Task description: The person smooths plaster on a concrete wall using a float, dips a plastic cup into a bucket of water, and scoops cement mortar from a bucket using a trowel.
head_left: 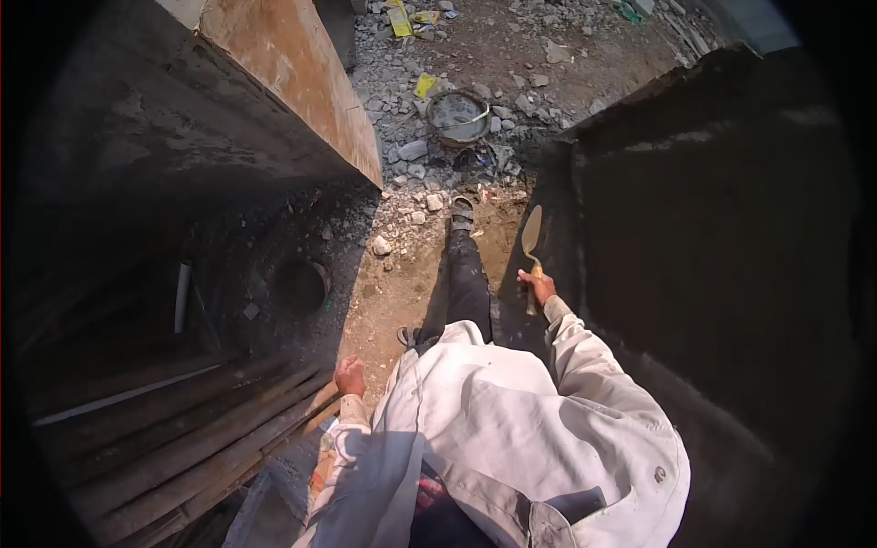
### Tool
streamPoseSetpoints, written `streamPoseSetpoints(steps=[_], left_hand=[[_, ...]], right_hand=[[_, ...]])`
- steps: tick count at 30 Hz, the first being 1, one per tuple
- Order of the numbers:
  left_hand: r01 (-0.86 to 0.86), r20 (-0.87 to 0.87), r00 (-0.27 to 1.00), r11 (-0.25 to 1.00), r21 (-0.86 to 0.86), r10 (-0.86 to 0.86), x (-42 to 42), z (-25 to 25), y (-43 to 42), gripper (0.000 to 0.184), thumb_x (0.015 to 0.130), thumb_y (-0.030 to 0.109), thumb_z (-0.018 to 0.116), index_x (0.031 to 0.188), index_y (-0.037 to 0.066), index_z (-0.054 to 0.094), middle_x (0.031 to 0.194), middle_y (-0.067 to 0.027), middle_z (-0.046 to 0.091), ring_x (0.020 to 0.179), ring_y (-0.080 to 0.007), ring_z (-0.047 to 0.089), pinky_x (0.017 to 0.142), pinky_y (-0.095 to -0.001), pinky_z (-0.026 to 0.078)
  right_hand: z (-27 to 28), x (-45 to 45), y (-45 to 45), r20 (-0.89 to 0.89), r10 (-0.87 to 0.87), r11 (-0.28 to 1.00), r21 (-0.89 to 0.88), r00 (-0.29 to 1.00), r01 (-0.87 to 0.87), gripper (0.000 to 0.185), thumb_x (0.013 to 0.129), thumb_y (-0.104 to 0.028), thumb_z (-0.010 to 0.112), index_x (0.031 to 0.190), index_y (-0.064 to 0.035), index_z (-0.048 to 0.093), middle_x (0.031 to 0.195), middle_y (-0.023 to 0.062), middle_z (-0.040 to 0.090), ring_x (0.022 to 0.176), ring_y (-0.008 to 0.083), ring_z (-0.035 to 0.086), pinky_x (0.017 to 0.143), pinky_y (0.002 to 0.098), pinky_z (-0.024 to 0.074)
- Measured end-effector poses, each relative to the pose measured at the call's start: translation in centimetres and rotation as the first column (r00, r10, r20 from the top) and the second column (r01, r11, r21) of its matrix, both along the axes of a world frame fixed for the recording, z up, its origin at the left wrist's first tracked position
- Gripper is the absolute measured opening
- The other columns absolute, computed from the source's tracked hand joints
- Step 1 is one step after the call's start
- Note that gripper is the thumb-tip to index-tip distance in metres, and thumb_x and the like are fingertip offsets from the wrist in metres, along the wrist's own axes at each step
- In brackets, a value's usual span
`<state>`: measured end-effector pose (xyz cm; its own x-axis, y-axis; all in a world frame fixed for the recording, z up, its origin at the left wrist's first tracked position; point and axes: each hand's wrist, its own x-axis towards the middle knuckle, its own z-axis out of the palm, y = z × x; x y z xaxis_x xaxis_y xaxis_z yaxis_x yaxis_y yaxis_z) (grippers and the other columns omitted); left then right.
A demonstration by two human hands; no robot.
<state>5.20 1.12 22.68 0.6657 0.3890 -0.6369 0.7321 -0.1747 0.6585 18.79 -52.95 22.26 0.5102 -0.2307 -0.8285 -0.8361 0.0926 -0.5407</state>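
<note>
My right hand [541,285] is wrapped round the wooden handle of a pointing trowel [533,228]. The trowel's narrow blade points forward, away from me, beside the dark wall on the right. My left hand [349,375] hangs low at my left side, its fingers curled into a loose fist with nothing showing in it. It is close to the ends of several long poles [274,416]. Further ahead on the rubble stands a round pan [459,117] with grey wet content and a pale curved strip across it.
A dark smooth wall [713,247] rises on the right. On the left juts an orange-brown panel [283,73], with a round opening [301,285] in shadow below it. Stones and broken rubble [416,151] cover the ground ahead, with yellow scraps [424,85] among them.
</note>
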Motion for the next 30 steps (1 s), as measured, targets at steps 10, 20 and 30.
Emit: streamPoseSetpoints(steps=[10,20,30], left_hand=[[0.611,-0.176,0.789,0.722,0.325,-0.588,5.4,3.7,-8.7,0.017,0.082,0.016,0.062,0.082,-0.001,0.062,0.080,-0.0095,0.065,0.070,-0.0165,0.061,0.065,-0.0316,0.050],[-0.154,-0.382,0.914,0.988,-0.010,0.138,10.1,9.4,-13.7,0.014,0.084,0.004,0.065,0.076,0.005,0.053,0.079,-0.0039,0.060,0.066,-0.0120,0.056,0.055,-0.0234,0.047],[0.052,-0.264,0.961,0.993,-0.111,-0.080,14.0,9.5,-7.9,0.019,0.083,-0.003,0.063,0.073,0.005,0.049,0.082,-0.0056,0.060,0.071,-0.0135,0.057,0.060,-0.0263,0.051]], right_hand=[[-18.7,40.8,-1.9,0.077,0.244,0.952,-0.207,0.967,-0.224,0.063,0.078,-0.062,0.065,0.103,-0.0048,0.068,0.095,0.0114,0.068,0.088,0.0214,0.061,0.080,0.0349,0.0451],[-32.7,59.1,-1.7,0.176,-0.597,0.784,0.337,0.782,0.522,0.031,0.080,-0.035,0.076,0.077,-0.0096,0.058,0.075,0.0021,0.058,0.063,0.0148,0.057,0.058,0.0307,0.0458],[-30.8,51.4,-1.7,0.042,-0.915,0.403,0.002,0.402,0.915,0.058,0.071,-0.032,0.078,0.109,0.0046,0.055,0.104,0.0150,0.060,0.079,0.0240,0.060,0.072,0.0362,0.0501]])
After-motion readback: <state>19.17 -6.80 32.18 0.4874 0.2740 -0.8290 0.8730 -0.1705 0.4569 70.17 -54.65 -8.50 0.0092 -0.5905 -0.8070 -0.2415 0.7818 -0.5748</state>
